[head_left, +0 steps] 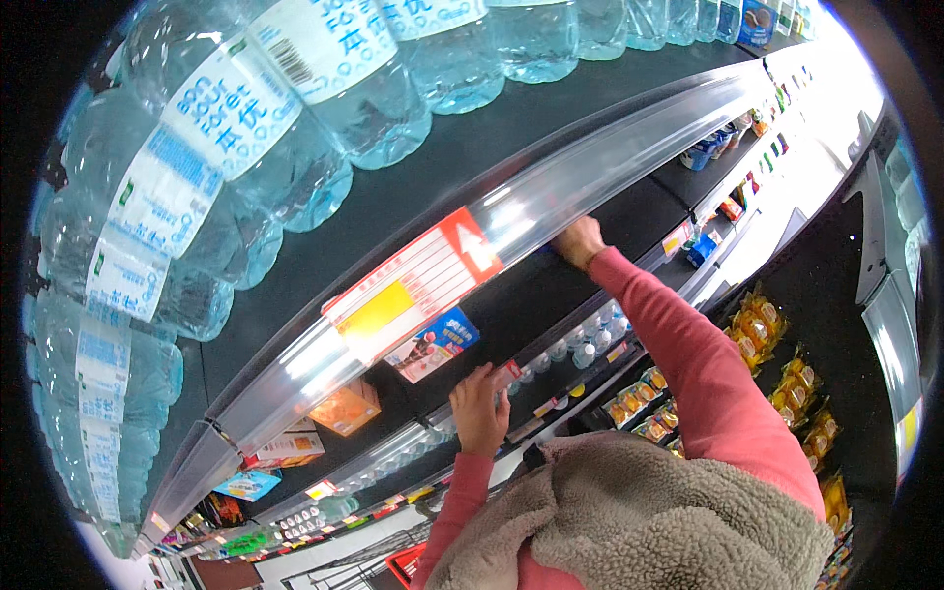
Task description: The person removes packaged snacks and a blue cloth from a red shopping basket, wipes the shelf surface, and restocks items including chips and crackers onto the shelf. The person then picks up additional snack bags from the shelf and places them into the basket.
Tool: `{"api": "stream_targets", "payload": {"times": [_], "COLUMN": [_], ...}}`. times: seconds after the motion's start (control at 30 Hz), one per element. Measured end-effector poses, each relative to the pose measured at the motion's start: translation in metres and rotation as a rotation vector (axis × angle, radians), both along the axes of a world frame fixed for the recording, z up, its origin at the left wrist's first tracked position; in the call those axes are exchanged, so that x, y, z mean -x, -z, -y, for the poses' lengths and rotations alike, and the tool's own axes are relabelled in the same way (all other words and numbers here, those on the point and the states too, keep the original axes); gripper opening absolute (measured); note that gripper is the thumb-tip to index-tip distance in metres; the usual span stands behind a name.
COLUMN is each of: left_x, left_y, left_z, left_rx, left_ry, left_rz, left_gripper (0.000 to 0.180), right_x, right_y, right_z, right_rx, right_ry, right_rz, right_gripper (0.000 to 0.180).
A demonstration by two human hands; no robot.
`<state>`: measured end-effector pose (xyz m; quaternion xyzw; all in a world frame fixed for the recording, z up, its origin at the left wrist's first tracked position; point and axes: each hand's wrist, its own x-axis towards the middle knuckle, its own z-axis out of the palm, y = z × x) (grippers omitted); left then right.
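- Big clear plastic water bottles with blue-and-white labels (197, 167) fill the top black shelf, in rows running from left to upper right; neither hand touches them.
- Long clear plastic price rail (551, 187) runs along that shelf's front edge, with a red, white and yellow price tag (413, 280) clipped in near its middle.
- Step in hand, as I judge it: working at the shelf under the rail, reaching in at its front, not yet lifting anything out.
- Right arm in pink sleeve (708, 364) stretched up and forward, nearly straight; right hand (578, 241) sits just under the rail, touching it or the shelf lip, fingers curled over the edge. Cannot tell if it grips anything, palm side hidden.
- Left arm bent, raised less; left hand (479, 408) back toward camera, fingers loosely spread and narrow, at the lower shelf's front edge, just below a small flat blue and white carton (435, 344). Nothing seen held in it.
- Carton lies on the dark shelf under the rail, near the left hand, apart from it; orange box (346, 408) further left.
- Next move likely calls for a short reach up to the carton by the left hand, with the right steadying on the rail.
- Small water bottles (590, 344) and yellow snack packs (762, 329) lower right, well apart.
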<state>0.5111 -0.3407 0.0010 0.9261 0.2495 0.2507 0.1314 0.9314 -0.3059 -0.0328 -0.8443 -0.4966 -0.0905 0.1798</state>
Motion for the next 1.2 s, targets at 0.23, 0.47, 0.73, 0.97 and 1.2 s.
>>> {"api": "stream_targets", "payload": {"times": [0.23,0.47,0.73,0.97,1.2], "left_x": [0.0,-0.002,0.0,0.001,-0.002], "left_y": [-0.003,-0.01,-0.002,0.004,0.0], "left_z": [0.0,0.004,0.006,0.009,0.01], "left_rx": [-0.036,0.024,0.038,0.078,-0.01], "left_ry": [0.015,-0.016,-0.075,-0.101,-0.079], "left_rz": [-0.031,-0.049,-0.093,-0.106,-0.052], "left_gripper": [0.042,0.048,0.048,0.046,0.039], "right_x": [-0.173,-0.256,-0.264,-0.244,-0.211], "right_y": [0.012,-0.019,0.003,0.02,0.02], "right_z": [0.036,0.107,0.074,0.064,0.067], "right_rx": [-0.415,-0.144,-0.079,-0.083,-0.091], "right_ry": [0.453,0.787,0.781,0.748,0.663], "right_rz": [-0.362,-0.2,-0.224,-0.22,-0.201], "right_gripper": [0.026,0.027,0.028,0.029,0.029]}}
